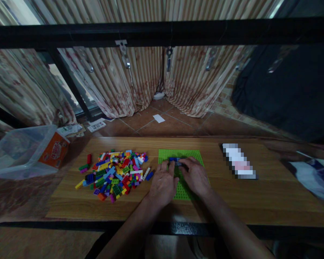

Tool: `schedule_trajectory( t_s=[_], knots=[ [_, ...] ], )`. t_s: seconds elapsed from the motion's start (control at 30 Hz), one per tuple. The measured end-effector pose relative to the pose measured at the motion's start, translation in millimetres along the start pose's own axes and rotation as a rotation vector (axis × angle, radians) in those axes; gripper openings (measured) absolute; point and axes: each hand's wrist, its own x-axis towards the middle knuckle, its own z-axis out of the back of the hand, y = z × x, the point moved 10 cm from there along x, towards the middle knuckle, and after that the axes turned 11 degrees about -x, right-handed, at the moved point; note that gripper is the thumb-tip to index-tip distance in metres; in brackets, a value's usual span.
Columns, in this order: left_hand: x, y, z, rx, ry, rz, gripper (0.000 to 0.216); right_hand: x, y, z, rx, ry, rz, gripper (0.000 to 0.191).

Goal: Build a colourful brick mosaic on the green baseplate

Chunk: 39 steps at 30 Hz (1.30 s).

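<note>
A green studded baseplate (186, 190) lies on the wooden table, partly covered by both hands. Dark blue toy bricks (174, 159) sit on its upper part, with a greyer-blue piece among them. My left hand (164, 182) reaches over from the left, its bent fingertips closed against these bricks. From the right, my right hand (196, 177) has thumb and fingers pinched at the bricks' right end. The fingers hide much of the bricks, so their exact number and fit cannot be seen. Left of the plate spreads a heap of mixed coloured bricks (115, 176).
A white brick (146, 174) and a blue brick (149, 176) lie between heap and plate. A pixelated flat object (239, 162) rests on the table's right side. A clear plastic bin (24, 151) stands left of the table; a plastic bag (310, 176) is at far right.
</note>
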Motion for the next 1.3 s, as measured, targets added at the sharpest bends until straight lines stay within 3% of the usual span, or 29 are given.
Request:
schedule_trajectory(
  t_s=[0.27,0.67,0.93,1.3],
  knots=[
    [0.6,0.0,1.4,0.029,-0.002,0.011,0.056,0.9,1.2,1.2,-0.011,0.023,-0.019,0.013],
    [-0.2,1.2,-0.4,0.041,-0.005,0.006,0.055,0.8,11.3,3.1,-0.161,0.018,0.065,0.019],
    [-0.7,-4.5,3.6,0.026,-0.059,0.023,0.052,-22.1,-44.4,28.4,-0.111,-0.007,-0.276,0.025],
    [2.4,-16.8,-6.4,0.052,-0.041,-0.003,0.044,-13.4,-31.6,11.2,-0.121,0.044,-0.251,0.023]
  ],
)
